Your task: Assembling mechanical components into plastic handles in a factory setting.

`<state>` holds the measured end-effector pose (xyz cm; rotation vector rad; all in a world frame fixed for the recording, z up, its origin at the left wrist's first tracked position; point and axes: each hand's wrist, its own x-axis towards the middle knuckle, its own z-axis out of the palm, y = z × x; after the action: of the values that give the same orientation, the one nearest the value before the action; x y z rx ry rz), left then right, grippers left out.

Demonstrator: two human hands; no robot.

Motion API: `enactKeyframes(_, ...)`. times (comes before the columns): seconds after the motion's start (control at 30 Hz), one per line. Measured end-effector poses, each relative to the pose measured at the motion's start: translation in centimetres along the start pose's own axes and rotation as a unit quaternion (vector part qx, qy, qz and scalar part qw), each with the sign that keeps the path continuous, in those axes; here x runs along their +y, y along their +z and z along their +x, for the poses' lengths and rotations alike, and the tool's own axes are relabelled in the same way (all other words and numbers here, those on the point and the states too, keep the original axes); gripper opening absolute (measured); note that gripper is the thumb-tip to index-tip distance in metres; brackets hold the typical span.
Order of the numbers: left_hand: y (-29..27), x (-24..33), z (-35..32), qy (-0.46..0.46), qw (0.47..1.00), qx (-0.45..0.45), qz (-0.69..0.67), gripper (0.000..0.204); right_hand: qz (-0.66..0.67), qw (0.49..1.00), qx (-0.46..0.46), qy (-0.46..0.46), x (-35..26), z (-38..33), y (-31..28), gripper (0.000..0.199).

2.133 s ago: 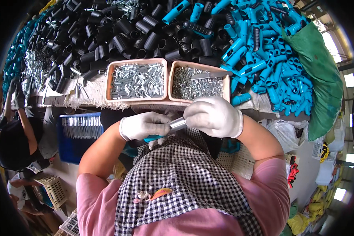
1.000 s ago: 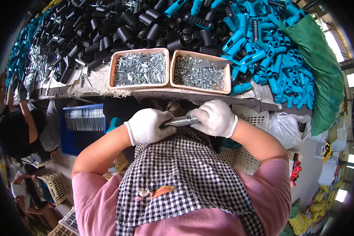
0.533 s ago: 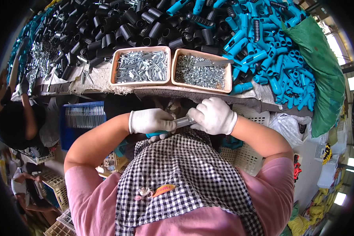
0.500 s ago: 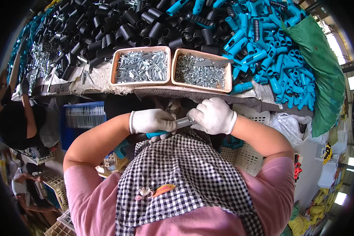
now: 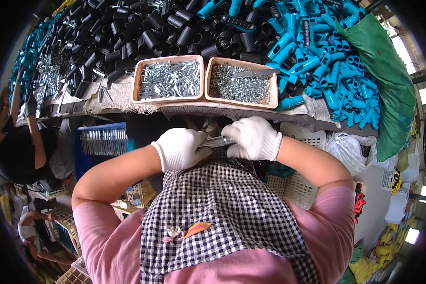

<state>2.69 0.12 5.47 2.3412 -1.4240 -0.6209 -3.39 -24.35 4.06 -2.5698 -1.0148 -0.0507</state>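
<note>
Gloved in white, my left hand (image 5: 180, 149) is closed around one end of a silvery metal piece (image 5: 217, 142), hiding most of it. My right hand (image 5: 254, 138), also in a white glove, has its fingers curled at the other end. What else those right fingers pinch, if anything, is hidden. Both hands are in front of my chest, just short of the workbench edge. Beyond them stand a tray of metal pins (image 5: 170, 79) and, to its right, a tray of small metal parts (image 5: 239, 85) with a flat metal strip (image 5: 254, 73) lying across it.
Black plastic tubes (image 5: 184, 35) are heaped across the bench, with teal plastic handles (image 5: 312, 64) piled at the right beside a green sack (image 5: 381, 80). Below the bench stand a blue crate of metal plates (image 5: 103, 139) and a pale perforated basket (image 5: 298, 189). Another person (image 5: 21, 151) works at the left.
My left hand has rolled over, its back now upward, covering the teal handle that showed under it before. My right hand stays at the metal piece's other end, shifted slightly.
</note>
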Motion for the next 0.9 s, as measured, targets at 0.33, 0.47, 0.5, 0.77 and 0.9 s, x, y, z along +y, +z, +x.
enactKeyframes(0.33, 1.3, 1.1, -0.1, 0.095, 0.962, 0.122, 0.224, 0.030, 0.388, 0.877, -0.174, 0.224, -0.2, -1.0, 1.2, 0.031)
enactKeyframes(0.47, 1.2, 0.8, 0.4, 0.123, 0.930, 0.158, 0.307, 0.030, 0.785, 0.387, -0.283, 0.392, 0.5, -1.2, 1.4, 0.041)
enactKeyframes(0.5, 1.0, 0.8, 0.4, 0.121, 0.930, 0.158, 0.308, 0.030, 0.741, 0.472, -0.268, 0.394, 0.5, -1.0, 1.1, 0.042)
enactKeyframes(0.77, -1.2, -1.9, 1.4, -0.141, 0.789, -0.338, -0.493, 0.041, -0.109, 0.992, -0.021, -0.055, -1.2, 0.0, -0.8, 0.033)
enactKeyframes(0.9, -0.7, -0.4, 1.2, 0.026, 0.984, -0.115, -0.132, 0.039, 0.015, 0.998, -0.067, -0.006, -0.6, -0.5, 0.9, 0.029)
